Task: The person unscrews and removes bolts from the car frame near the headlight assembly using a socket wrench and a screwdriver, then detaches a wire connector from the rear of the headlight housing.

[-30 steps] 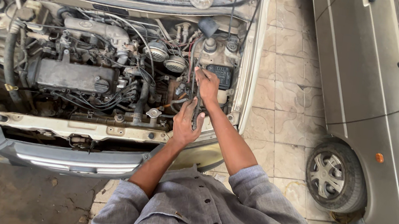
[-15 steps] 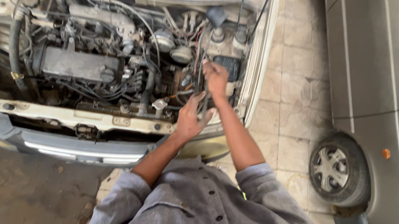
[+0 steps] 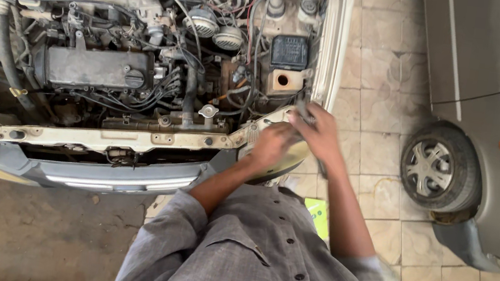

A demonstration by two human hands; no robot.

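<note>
Our left hand (image 3: 270, 145): fingers curled, resting on the pale headlight housing (image 3: 274, 157) at the front corner of the car; whether it grips we cannot tell.
Our right hand (image 3: 320, 131): just beside the left, fingers closed on a small dark object, blurred, kind not clear.
Headlight housing: at the end of the cream front crossmember (image 3: 100, 136), above the grey bumper (image 3: 95, 174).
Engine bay: black valve cover (image 3: 94, 68), black fuse box (image 3: 289, 51), hoses and wiring.
To our right: tiled floor (image 3: 378, 113), silver car wheel (image 3: 435, 168).
</note>
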